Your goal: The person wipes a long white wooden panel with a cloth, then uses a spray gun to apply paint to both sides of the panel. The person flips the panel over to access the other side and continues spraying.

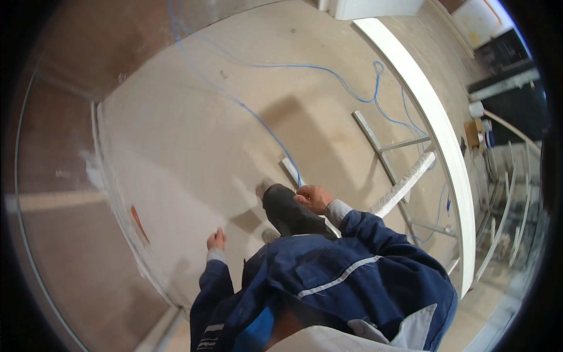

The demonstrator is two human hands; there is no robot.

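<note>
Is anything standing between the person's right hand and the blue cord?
Nothing visible: in this view the blue cord runs right to the fingers of the right hand, and the metal bar close by does not cover it.

Whether right fingers touched blue hose could not be told. Hose's far run was cut off by upper edge at 11 o'clock. Left fingers were small, blurred; palm was hidden. Wrapped roll at 3 o'clock ran behind right sleeve. Orange thing toward 8 o'clock was too small to identify.
</note>
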